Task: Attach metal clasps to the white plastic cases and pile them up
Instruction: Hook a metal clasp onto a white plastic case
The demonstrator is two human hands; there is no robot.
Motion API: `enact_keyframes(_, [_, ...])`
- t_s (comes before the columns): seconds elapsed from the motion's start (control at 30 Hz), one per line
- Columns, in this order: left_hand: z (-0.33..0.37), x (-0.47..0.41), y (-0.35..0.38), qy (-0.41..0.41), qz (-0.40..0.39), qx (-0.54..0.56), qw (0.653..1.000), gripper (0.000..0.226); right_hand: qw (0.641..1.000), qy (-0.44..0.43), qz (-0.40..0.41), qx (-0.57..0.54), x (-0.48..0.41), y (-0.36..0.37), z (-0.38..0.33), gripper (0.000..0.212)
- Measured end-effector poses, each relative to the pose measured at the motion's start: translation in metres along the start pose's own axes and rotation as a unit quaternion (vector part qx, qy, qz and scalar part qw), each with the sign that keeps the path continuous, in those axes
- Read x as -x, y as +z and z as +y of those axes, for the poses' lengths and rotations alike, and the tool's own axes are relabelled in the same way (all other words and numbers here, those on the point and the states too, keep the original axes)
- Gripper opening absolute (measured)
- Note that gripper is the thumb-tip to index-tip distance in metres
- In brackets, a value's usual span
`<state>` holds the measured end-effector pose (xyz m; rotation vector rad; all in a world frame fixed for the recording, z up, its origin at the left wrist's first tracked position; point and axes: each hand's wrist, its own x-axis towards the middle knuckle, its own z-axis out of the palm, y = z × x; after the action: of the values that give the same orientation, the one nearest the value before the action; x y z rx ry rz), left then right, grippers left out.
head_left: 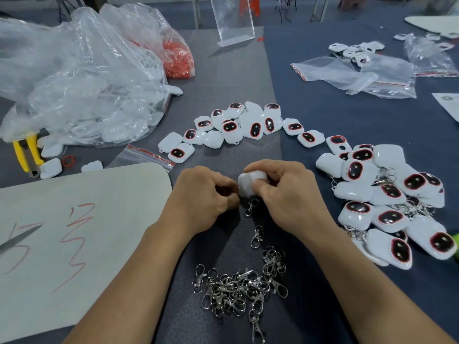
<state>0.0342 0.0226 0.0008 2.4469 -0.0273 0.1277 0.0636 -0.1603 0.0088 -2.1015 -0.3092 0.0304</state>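
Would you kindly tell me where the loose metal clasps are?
In the head view, the metal clasps lie bottom centre on the dark mat, below the left hand and right hand, right of the white board.

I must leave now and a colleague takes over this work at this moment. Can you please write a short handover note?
Right hand grips one white case. Left hand is curled at the case's edge; what it pinches is hidden. One clasp sits just under the case; whether it is attached is unclear. Loose clasps lie nearest you.
Done: pile of cases with clasps, on the right.
Left: cases seemingly without clasps, ahead in the middle.
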Motion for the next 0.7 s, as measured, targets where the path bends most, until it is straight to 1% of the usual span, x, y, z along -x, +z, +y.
enact_keyframes(0.17, [-0.0009,0.0008,-0.0014,0.009,-0.002,0.01,1.0,0.026,1.0,0.007,-0.02,0.006,-0.0011,-0.0012,-0.0011,0.029])
enact_keyframes(0.4, [-0.0016,0.0027,-0.0003,0.002,0.003,0.016,1.0,0.022,0.999,0.006,-0.044,0.023,-0.0037,-0.0048,-0.0031,0.024])
enact_keyframes(0.6, [-0.0001,0.0048,-0.0005,-0.016,0.007,0.002,1.0,0.013,0.998,0.003,-0.052,0.038,-0.0026,-0.0037,-0.0063,0.025])
enact_keyframes(0.7, [0.0036,0.0067,-0.0005,-0.022,0.019,0.008,1.0,0.018,0.998,-0.002,-0.051,0.037,-0.0005,-0.0023,-0.0082,0.022])
